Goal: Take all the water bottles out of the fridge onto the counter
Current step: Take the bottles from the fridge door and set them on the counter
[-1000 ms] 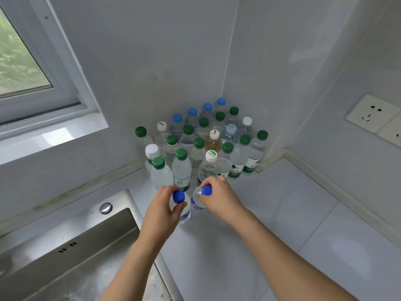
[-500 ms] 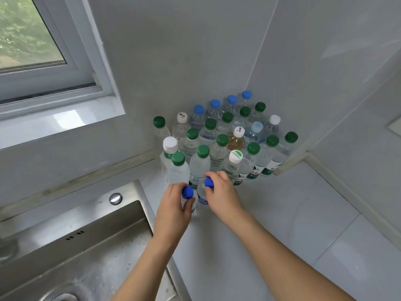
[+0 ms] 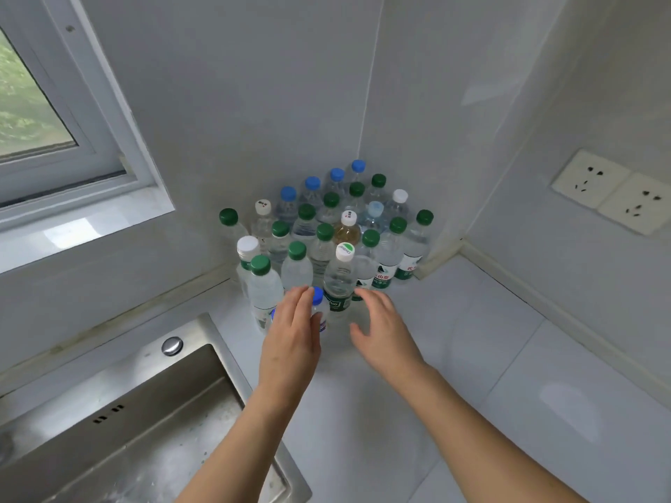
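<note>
The blue-capped bottle [image 3: 318, 309] is standing on the surface [image 3: 454, 357] at the front of the bottle cluster [image 3: 326, 230], packed into the corner to save room. My left hand [image 3: 290, 339] is resting beside it with loose fingers, and my right hand [image 3: 381, 328] is hovering open, holding nothing.
</note>
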`<state>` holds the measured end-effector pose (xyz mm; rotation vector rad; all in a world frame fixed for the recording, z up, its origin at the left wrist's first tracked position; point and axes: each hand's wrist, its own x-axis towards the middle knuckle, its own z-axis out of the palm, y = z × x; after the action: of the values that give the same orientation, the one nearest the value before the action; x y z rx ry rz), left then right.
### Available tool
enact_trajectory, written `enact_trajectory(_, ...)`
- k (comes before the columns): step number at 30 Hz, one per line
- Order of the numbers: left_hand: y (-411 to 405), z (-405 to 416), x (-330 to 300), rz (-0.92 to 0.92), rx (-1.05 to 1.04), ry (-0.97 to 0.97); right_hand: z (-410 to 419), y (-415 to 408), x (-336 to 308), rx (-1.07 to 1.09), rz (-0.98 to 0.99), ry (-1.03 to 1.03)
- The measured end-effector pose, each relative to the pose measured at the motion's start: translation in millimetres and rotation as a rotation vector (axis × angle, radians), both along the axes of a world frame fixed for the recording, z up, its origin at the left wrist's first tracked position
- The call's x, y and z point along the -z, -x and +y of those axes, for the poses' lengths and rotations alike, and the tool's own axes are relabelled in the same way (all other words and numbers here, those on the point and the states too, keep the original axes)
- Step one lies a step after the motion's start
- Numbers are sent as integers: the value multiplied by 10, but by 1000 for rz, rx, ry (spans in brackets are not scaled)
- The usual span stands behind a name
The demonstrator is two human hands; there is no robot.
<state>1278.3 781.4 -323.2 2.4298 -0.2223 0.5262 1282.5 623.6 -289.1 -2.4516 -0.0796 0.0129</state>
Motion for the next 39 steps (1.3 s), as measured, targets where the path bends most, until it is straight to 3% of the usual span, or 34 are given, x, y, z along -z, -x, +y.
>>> enact_trajectory(11,-70,-1415,-41,-75,514,-227,-1330,824,-144,413,-26,132)
enact_trajectory(18,395,-2359,-180,-70,752,-288,-2036,1751,-320,686,-34,163)
enact_trajectory(31,2505,-3728,-612,-209,1190,-466,-2702,4356,-639,1154,-86,166)
enact_trajectory(39,4151,-4071,-867,-226,1418,-370,-2640,6054,-699,1406,-115,143)
